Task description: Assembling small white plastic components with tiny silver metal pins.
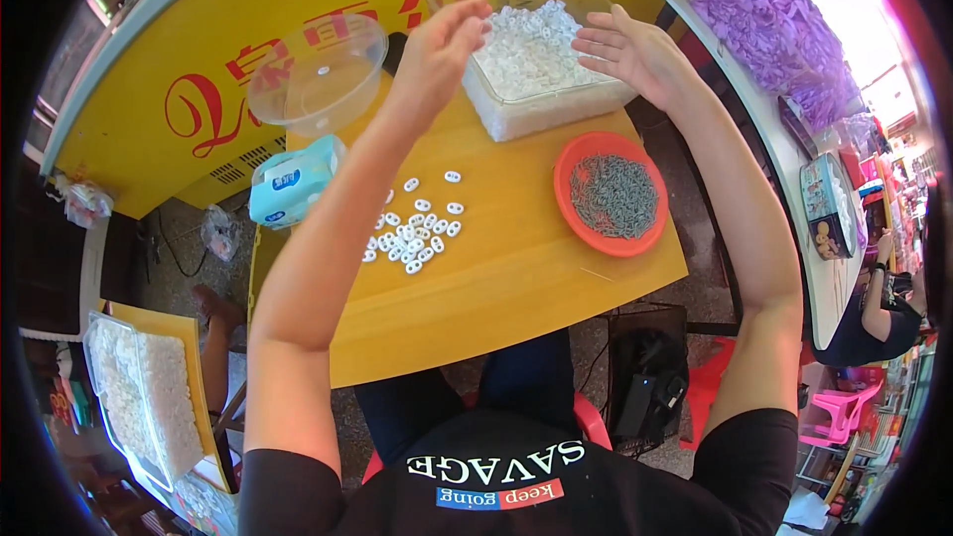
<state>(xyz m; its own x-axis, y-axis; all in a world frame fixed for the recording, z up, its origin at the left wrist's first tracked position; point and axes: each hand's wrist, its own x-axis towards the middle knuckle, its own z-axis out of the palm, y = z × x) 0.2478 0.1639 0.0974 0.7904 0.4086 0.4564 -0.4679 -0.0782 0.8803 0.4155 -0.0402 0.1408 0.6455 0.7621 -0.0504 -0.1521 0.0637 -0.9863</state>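
Both of my arms reach forward over the wooden table. My left hand [443, 48] is raised beside the left side of a clear plastic box [506, 124], its fingers stretched out and nothing seen in it. At the box's right side, my right hand [637, 57] is held up open, fingers apart and palm turned inward. The box is heaped with small white plastic pieces [531, 50]. Nearer to me lies a loose cluster of white oval pieces with two dark holes [412, 230], partly hidden by my left forearm. A red-orange bowl [566, 206] holds many grey screws [613, 197].
A round clear tub [328, 104] stands at the far left, with a blue tissue pack [295, 182] nearer. Purple pieces [779, 35] and a tin [829, 206] sit on the right table [784, 139]. Another tray of white pieces [149, 397] is at left. A person [879, 313] appears far right.
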